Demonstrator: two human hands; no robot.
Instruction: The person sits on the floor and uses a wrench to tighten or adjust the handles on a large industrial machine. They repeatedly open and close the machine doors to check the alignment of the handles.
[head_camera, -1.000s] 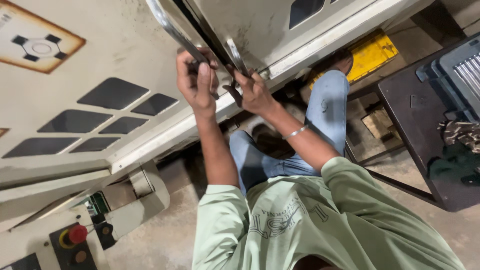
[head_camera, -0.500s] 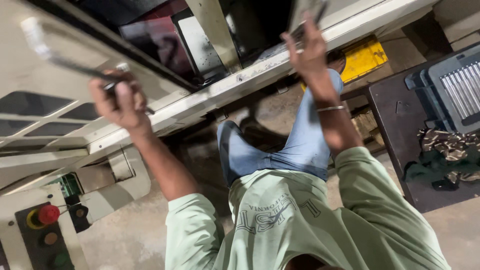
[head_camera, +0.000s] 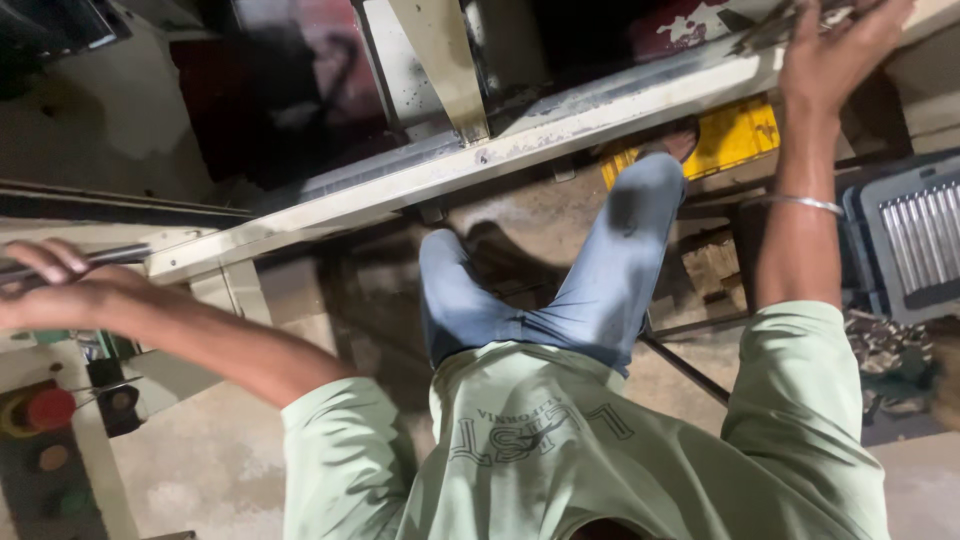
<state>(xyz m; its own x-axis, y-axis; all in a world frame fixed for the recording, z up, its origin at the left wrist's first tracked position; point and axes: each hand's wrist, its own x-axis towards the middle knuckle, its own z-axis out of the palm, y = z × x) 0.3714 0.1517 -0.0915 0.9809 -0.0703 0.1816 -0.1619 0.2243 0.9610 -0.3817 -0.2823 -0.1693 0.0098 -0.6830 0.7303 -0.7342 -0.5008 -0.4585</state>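
My left hand (head_camera: 55, 285) is far out at the left edge, fingers wrapped around a metal bar handle (head_camera: 110, 256) on a cream machine door (head_camera: 90, 140) that stands slid aside. My right hand (head_camera: 835, 50) reaches up at the top right and grips the handle of the other door, mostly cut off by the frame edge. A silver bangle (head_camera: 805, 203) circles that wrist. Between my arms the dark inside of the machine (head_camera: 290, 90) is exposed above a worn cream sill rail (head_camera: 520, 150).
A control panel with a red button (head_camera: 50, 408) sits at the lower left. A yellow block (head_camera: 735, 135) lies under the rail. A dark grey ribbed crate (head_camera: 915, 240) and metal scrap (head_camera: 885, 345) are at the right. My jeans-clad knee (head_camera: 640, 200) rests near the rail.
My hands, together at the door handles a second ago, have spread wide apart. The two doors have slid open left and right, exposing the dark interior.
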